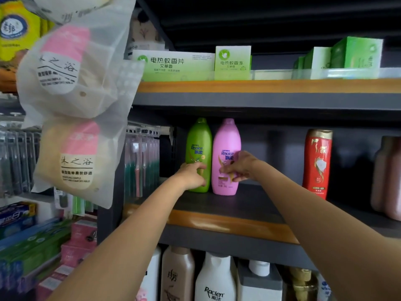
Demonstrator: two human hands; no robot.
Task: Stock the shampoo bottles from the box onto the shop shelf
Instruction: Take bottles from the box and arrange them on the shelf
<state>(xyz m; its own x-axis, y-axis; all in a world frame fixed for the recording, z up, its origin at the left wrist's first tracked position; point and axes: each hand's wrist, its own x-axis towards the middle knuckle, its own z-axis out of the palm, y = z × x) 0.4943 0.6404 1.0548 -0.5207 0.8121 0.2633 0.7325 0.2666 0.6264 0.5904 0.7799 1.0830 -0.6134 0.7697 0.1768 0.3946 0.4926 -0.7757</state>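
— Nearest the lens?
— Two bare forearms, reaching up and forward to the middle shelf (217, 220).
— Left hand (192, 174)?
— Curled round the lower left side of the green Rejoice shampoo bottle (198, 155), gripping it.
— Right hand (240, 166)?
— Fingers bent onto the front of the pink Rejoice shampoo bottle (226, 157), thumb low on the label; holding it.
— Bottles themselves?
— Upright on the dark shelf board, touching side by side, between the two hands.
— Further right of the right hand?
— Red shampoo bottle (318, 164), standing well apart; brownish bottles (388, 177) beyond it.
— Above the hands?
— Green mosquito-repellent boxes (173, 65) on the upper shelf.
— Left of the left hand?
— Packaged toothbrushes (142, 159), then hanging translucent bags (71, 101).
— Below?
— White Raclen bottle (214, 281) among others.
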